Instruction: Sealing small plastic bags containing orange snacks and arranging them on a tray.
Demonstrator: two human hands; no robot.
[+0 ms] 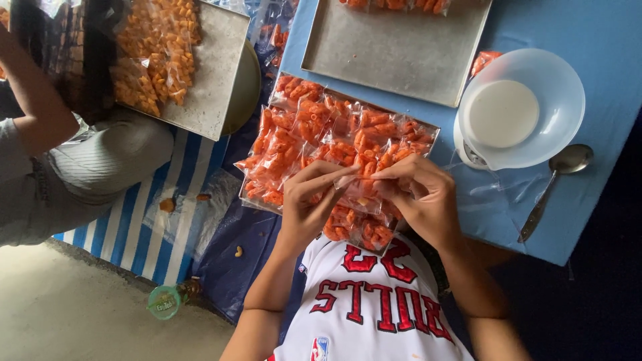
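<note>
My left hand (313, 195) and my right hand (420, 195) meet over my lap, fingers pinching the top of a small clear plastic bag (359, 182) of orange snack pieces. Both hands grip the same bag, thumbs and forefingers close together at its mouth. Under them lies a metal tray (428, 127) heaped with several filled bags of the same orange snack (314, 127). The tray juts over the edge of the blue table (602, 40) toward my white jersey (374, 301).
A second metal tray (394, 53) sits further back, with a few bags at its far edge. A white bowl on a small scale (521, 107) and a spoon (555, 180) lie to the right. At the left another person (80, 167) has a tray of bags (200, 73). A bottle (170, 299) lies on the floor.
</note>
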